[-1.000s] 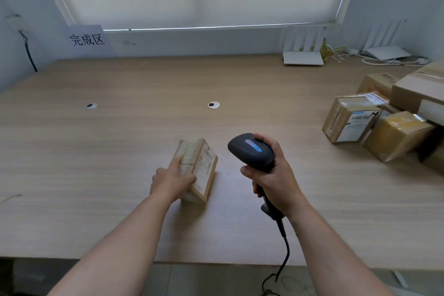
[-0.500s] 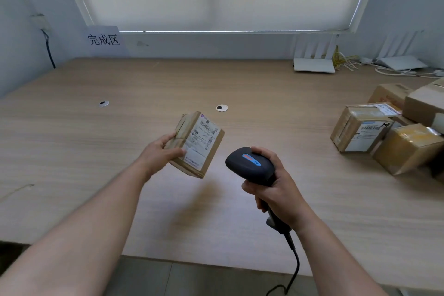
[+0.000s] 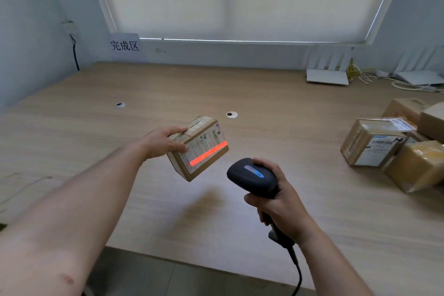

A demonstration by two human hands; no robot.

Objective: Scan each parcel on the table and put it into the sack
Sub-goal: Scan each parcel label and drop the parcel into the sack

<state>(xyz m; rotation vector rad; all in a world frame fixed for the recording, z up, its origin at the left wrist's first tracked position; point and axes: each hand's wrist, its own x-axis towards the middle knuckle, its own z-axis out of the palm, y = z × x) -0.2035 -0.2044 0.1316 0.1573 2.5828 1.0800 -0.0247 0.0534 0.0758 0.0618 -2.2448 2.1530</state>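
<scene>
My left hand (image 3: 161, 142) grips a small brown cardboard parcel (image 3: 201, 149) by its left end and holds it tilted above the wooden table (image 3: 240, 94). The parcel's white shipping label faces the scanner, and a red scan line runs across it. Just right of the parcel and nearer to me, my right hand (image 3: 281, 202) holds a black handheld barcode scanner (image 3: 252, 176) by its handle, the head aimed at the label. Its cable drops off the table's front edge. No sack is in view.
Several more taped cardboard parcels (image 3: 374, 143) are piled at the table's right edge. Two white routers (image 3: 328, 76) with cables stand at the back right. Two round cable grommets (image 3: 231, 114) sit mid-table. A paper sign (image 3: 125, 45) hangs on the back wall.
The parcel has been lifted off the table and turned so its label faces the scanner. The red scan line now shows on the label. The scanner has shifted a little right.
</scene>
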